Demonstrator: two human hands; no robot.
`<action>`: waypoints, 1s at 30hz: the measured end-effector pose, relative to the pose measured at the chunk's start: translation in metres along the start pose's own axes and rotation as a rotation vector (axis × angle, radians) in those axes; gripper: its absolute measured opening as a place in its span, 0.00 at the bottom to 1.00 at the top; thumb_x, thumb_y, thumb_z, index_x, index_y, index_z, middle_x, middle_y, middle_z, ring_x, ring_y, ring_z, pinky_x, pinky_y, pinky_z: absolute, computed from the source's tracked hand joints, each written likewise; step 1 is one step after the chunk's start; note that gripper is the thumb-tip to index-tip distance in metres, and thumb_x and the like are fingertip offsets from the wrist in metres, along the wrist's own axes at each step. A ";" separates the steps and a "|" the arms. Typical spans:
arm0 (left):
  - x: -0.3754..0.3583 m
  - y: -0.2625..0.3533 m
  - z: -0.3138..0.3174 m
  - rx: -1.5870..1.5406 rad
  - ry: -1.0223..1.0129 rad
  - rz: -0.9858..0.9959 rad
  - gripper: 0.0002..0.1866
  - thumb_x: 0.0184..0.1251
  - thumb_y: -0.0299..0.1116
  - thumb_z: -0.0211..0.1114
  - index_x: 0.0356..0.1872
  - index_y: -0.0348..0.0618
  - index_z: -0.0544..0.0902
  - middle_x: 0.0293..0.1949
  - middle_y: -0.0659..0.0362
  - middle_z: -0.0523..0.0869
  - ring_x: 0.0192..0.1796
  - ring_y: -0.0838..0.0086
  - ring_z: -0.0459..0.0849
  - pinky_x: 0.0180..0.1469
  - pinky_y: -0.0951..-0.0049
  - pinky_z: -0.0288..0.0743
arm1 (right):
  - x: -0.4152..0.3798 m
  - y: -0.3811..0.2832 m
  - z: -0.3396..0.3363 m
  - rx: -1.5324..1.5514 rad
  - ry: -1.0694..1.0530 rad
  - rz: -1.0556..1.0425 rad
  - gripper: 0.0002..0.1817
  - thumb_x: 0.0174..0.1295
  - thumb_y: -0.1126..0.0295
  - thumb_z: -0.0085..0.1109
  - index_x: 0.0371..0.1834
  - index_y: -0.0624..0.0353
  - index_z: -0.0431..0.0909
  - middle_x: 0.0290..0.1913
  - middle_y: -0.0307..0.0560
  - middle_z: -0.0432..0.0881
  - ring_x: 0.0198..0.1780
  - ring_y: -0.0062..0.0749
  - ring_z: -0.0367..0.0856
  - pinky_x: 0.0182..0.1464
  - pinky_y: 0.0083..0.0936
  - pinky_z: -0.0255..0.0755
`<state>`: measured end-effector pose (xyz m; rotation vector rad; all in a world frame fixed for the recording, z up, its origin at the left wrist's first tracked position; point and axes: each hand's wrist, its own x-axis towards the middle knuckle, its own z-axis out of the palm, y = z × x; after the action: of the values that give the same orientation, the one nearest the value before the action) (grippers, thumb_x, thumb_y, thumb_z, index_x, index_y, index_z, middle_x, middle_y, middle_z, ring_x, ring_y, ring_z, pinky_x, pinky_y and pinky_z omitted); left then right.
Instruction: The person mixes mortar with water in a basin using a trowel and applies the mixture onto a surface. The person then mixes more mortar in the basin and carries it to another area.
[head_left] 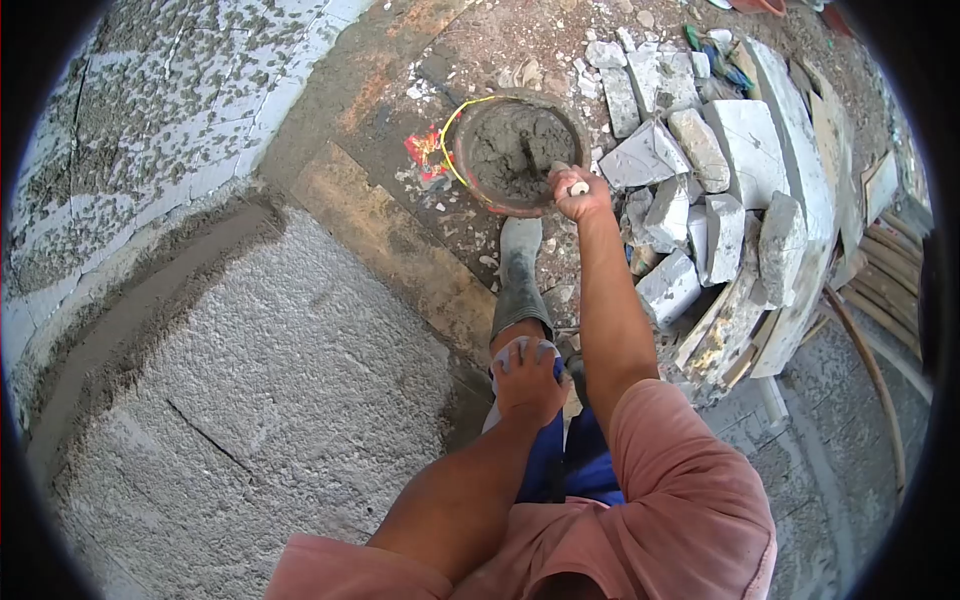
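My right hand (580,194) is closed around the handle of a trowel, and the pale handle end (578,188) pokes out of the fist. The trowel's blade is mostly hidden in the wet grey mortar (500,135) that fills a round bucket (467,172). A yellow-green bucket handle (445,150) hangs down at the bucket's left rim. With fingers spread, my left hand (527,383) rests on my knee and holds nothing. Just below the bucket is my rubber boot (520,265).
Broken white blocks (745,150) are piled at the right, beside wooden poles (885,280). A dirty board (400,250) lies left of my boot. Fresh mortar strip (150,310) runs along the rough wall surface (290,360) at left. A red wrapper (425,153) lies near the bucket.
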<state>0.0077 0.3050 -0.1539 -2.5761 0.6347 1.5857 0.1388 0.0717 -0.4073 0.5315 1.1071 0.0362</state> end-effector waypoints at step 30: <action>0.001 -0.003 0.011 -0.062 0.053 -0.003 0.28 0.64 0.53 0.66 0.63 0.57 0.79 0.72 0.59 0.68 0.78 0.57 0.61 0.73 0.41 0.58 | 0.014 0.117 0.006 -3.894 0.176 -1.377 0.18 0.65 0.64 0.52 0.39 0.68 0.87 0.31 0.62 0.83 0.29 0.51 0.82 0.16 0.45 0.68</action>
<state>0.0000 0.3098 -0.1602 -2.6704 0.5947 1.5656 0.1773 0.1759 -0.3671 2.6556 0.4415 -0.5380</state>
